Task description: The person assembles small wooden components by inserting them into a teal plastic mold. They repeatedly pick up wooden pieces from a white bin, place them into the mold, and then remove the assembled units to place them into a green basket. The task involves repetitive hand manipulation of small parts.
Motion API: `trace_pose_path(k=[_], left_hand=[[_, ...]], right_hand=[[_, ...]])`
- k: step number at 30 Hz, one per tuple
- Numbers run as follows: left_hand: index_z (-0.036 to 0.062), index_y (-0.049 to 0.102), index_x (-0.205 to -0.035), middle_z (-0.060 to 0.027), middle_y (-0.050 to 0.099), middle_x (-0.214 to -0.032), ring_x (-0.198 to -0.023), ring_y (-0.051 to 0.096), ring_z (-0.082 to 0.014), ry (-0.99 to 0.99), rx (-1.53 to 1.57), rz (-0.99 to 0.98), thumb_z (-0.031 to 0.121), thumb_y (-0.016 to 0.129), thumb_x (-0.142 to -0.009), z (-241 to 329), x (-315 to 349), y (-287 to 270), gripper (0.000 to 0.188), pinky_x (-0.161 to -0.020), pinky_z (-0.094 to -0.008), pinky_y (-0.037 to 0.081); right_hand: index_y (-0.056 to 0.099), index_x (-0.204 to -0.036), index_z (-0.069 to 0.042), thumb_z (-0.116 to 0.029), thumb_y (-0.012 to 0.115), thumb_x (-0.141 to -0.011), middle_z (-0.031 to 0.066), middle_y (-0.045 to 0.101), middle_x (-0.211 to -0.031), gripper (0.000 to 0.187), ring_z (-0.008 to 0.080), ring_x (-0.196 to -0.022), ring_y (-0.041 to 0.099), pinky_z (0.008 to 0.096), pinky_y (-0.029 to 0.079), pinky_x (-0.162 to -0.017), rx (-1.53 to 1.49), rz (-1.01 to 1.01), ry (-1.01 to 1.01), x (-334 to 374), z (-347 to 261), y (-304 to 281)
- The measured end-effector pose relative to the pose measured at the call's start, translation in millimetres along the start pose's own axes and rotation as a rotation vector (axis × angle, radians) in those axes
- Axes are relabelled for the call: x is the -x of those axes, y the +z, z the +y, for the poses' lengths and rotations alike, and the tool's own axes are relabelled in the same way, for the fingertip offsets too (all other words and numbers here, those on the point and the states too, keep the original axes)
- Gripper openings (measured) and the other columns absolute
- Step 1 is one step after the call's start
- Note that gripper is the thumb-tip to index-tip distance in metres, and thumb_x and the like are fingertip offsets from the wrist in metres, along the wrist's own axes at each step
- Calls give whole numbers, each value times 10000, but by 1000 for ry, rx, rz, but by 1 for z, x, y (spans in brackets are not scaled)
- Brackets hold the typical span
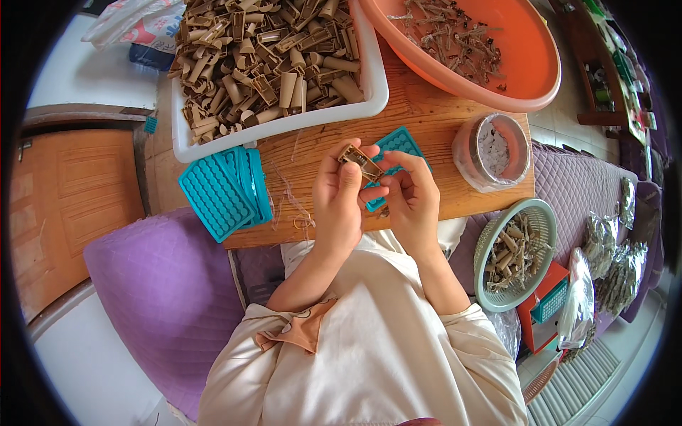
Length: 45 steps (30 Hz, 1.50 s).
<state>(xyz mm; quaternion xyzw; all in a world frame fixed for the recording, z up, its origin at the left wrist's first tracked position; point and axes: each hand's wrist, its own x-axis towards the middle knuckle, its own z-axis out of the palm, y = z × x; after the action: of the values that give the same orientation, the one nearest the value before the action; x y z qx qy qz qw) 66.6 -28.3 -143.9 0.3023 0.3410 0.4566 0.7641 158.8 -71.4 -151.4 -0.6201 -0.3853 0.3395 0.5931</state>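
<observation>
Above the near edge of the wooden table, my left hand [339,206] grips a tan hollow plastic casing [361,162] between thumb and fingers, its open side facing up. Small parts seem to sit inside the casing, too small to name. My right hand [413,202] is closed in a pinch at the casing's lower right end; what its fingertips hold, if anything, is hidden. Behind both hands lies a teal tray [403,141] with rows of round pockets, partly covered by my fingers.
A white bin [284,133] piled with tan casings stands at the far left. Beyond my right hand are an orange basin [529,78] of small metallic-looking parts and a clear tub [469,160] of white bits. Stacked teal trays [217,195] overhang the left edge. A grey-green basket [489,245] sits right.
</observation>
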Motion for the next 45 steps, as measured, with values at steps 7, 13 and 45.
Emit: trace_pose_path(k=[7, 13, 45], left_hand=[[89, 384, -1174, -102, 495, -1112, -1015, 524, -215, -369, 527, 61, 182, 383, -904, 0, 3, -20, 286, -835, -321, 492], [76, 385, -1185, -102, 490, -1132, -1042, 506, -223, -379, 649, 78, 172, 389, -902, -2, 4, -29, 300, -874, -345, 467], [-6, 416, -1181, -126, 569, -994, -844, 601, -197, -172, -198, -25, 134, 574, -808, 4, 4, -83, 429, -714, -281, 523]], right_hand=[[526, -1035, -37, 114, 519, -702, 89, 554, -893, 365, 172, -660, 537, 249, 450, -575, 97, -239, 59, -11, -6, -12], [513, -1045, -14, 106, 511, -701, 119, 554, -935, 364, 200, -755, 574, 271, 476, -698, 74, -309, 91, -15, -1, -9], [557, -889, -42, -2, 599, -695, 74, 556, -741, 203, 232, -687, 543, 324, 458, -586, 633, -336, -333, -5, 66, 10]])
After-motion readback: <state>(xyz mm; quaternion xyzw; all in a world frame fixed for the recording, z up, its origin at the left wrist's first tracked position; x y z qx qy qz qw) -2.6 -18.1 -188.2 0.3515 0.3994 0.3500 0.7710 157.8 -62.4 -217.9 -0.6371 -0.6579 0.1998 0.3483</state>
